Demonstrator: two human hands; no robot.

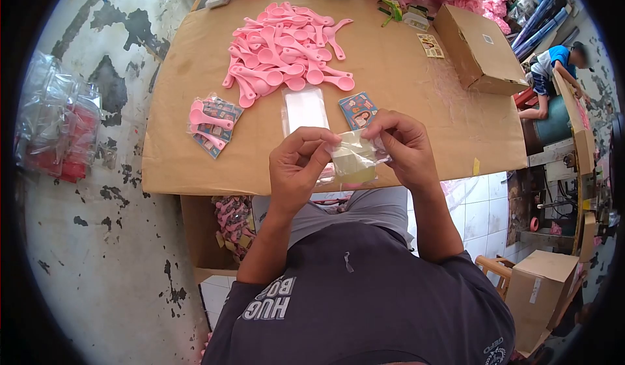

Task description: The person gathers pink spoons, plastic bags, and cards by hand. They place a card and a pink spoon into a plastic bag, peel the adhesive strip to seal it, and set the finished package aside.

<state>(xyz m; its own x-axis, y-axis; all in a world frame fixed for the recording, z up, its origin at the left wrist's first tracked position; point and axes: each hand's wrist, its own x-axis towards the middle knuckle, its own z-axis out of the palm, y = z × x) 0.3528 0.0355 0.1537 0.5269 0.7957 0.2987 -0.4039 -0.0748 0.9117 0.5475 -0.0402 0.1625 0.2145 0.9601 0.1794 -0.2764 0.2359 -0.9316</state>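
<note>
Near the table's front edge, my left hand (296, 169) and my right hand (405, 149) pinch the top corners of a small clear plastic bag (355, 160). Something flat and pale yellow shows through the bag; a bit of pink is visible at its lower edge. Just beyond my hands lies a stack of clear bags (305, 110) with a white sheet showing through. A blue printed card (358, 110) rests beside that stack, close to my right hand. To the left, pink spoons in clear bags (211, 123) lie with printed cards.
A heap of pink measuring spoons (280, 52) covers the table's back middle. At the back right stand a cardboard box (478, 52), a sticker sheet (430, 46) and green-handled scissors (391, 12). Plastic bags (62, 117) hang at the left wall. Another person (550, 72) works far right.
</note>
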